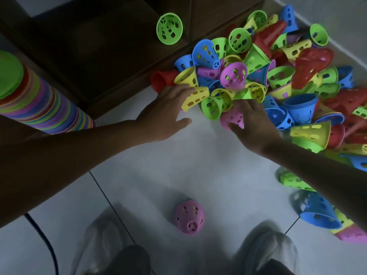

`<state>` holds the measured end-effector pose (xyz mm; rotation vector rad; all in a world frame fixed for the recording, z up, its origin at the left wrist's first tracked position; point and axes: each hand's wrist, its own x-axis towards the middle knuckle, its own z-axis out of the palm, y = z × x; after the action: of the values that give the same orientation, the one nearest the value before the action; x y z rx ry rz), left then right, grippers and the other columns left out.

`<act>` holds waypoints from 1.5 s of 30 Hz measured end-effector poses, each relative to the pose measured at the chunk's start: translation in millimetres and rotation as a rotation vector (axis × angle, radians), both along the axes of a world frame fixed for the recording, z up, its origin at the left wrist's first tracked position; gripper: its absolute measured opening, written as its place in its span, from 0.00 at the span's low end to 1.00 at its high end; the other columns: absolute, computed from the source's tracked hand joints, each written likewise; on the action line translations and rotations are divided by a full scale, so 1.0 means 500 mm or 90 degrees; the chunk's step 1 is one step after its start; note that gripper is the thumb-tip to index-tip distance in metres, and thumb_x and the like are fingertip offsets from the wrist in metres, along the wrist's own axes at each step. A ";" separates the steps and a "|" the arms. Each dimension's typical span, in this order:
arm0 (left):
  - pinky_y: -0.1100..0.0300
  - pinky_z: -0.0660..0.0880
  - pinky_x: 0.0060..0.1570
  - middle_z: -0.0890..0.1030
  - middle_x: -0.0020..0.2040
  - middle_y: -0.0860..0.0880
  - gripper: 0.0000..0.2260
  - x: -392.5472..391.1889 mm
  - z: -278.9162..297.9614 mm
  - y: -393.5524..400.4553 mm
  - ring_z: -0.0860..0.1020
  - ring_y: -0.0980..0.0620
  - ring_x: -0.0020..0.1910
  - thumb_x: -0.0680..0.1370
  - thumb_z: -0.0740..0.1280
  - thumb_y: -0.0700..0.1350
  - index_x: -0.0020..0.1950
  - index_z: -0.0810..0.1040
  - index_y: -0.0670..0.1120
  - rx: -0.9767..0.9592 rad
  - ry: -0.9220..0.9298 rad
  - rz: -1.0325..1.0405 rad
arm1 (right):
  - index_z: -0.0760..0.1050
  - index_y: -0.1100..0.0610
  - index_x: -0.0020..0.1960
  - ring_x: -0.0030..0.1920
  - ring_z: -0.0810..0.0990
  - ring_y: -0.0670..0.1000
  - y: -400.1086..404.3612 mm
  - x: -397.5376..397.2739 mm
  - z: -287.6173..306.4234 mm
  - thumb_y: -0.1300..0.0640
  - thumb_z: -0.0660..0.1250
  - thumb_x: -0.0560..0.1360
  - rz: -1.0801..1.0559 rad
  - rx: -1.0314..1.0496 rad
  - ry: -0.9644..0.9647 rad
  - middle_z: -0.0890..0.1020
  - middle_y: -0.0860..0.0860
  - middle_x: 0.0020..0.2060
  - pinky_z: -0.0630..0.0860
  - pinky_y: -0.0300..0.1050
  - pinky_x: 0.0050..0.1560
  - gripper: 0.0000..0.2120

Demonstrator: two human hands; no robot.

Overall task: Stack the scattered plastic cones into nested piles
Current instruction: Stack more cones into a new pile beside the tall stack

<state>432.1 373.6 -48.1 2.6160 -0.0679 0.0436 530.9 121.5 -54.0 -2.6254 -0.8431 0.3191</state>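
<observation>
I had both hands down at the near edge of the cone heap (278, 76), which lay spread across the tiled floor (198, 165) to my right against the dark cabinet (99, 46). My right hand (256, 124) was curled round a pink cone (233, 117), thumb under it and fingers over the top — a pick in progress, I judged. My left hand (164, 114) was spread wide, fingertips touching a yellow cone (195, 98) lying on its side, not yet gripping it. The tall nested stack (39, 100) stood well apart at my left. Another pink cone (188, 217) sat alone near my feet. Next, I reckoned, the left needed to close on the yellow one, and the two cones would have to be turned the same way before nesting.
</observation>
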 end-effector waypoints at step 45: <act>0.51 0.78 0.51 0.83 0.50 0.57 0.17 -0.299 0.062 -0.153 0.80 0.54 0.53 0.72 0.70 0.60 0.57 0.79 0.53 -0.340 0.169 0.037 | 0.67 0.48 0.65 0.54 0.79 0.43 -0.135 -0.309 0.038 0.56 0.74 0.75 -0.157 0.312 0.273 0.79 0.39 0.54 0.80 0.45 0.55 0.23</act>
<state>282.8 297.1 -17.0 2.0684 0.1009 -0.2341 376.2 53.9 -35.0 -2.0645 -0.3854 0.5100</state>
